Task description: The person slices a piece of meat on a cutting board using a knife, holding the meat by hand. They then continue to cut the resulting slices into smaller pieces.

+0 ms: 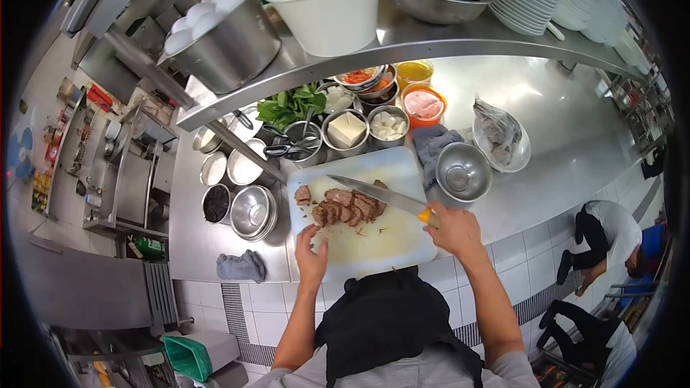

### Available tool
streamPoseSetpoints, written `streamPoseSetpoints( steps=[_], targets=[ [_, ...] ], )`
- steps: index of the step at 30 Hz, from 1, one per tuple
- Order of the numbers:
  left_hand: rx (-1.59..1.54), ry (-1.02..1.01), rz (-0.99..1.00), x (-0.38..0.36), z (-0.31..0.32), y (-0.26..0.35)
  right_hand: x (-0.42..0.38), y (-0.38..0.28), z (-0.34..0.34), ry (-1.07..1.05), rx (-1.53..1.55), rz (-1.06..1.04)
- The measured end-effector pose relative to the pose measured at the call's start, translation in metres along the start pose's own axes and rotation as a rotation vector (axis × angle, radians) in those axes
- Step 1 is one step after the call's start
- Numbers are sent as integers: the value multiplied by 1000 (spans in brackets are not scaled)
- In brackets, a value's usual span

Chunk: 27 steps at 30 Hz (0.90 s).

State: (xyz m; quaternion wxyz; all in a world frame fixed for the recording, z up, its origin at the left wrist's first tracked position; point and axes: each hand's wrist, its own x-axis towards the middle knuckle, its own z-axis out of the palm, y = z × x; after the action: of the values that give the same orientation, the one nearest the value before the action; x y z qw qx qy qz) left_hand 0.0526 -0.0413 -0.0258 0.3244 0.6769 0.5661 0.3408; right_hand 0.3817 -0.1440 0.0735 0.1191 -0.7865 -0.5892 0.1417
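Sliced brown meat (348, 207) lies in a row on a white cutting board (374, 255), with one small piece apart at its left. My right hand (454, 228) is closed round the yellow handle of a kitchen knife (388, 196). The blade points left and reaches over the far side of the slices. At the board's left edge, my left hand (311, 253) has its fingers apart and holds nothing, close to the near left end of the meat.
Behind the board stand a bowl with a white block (346, 129), leafy greens (289, 106) and several other containers. A metal bowl (463, 172) and a grey cloth (436, 147) are at the right. Stacked steel bowls (253, 212) stand left. A shelf (431, 49) overhangs the back.
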Motion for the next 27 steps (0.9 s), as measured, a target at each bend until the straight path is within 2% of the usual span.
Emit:
streamPoseSetpoints(
  steps=[2,4,9,11,19,21,24,26,27],
  targets=[
    [-7,-11,35,-4,-4,3,30,4,9,25,-19,-145],
    [20,-13,82,-6,-14,11,57,0,10,-6,-37,-185],
    [49,-7,13,-22,-38,9,114,-5,25,-66,-71,-255],
    [46,-22,-45,-36,-46,1,133,-9,32,-53,-87,-346],
    [56,-22,-134,-67,-61,-16,170,-6,71,30,-75,-295],
    [50,-20,-127,-62,-64,-11,170,-3,79,22,-79,-280],
    [66,-64,-124,-40,-66,4,169,-1,86,118,-122,-256],
    [98,-169,-13,-21,-63,9,165,-3,93,265,-30,-219],
    [97,-169,-9,-11,-59,15,159,-9,92,268,-31,-218]
  ],
)
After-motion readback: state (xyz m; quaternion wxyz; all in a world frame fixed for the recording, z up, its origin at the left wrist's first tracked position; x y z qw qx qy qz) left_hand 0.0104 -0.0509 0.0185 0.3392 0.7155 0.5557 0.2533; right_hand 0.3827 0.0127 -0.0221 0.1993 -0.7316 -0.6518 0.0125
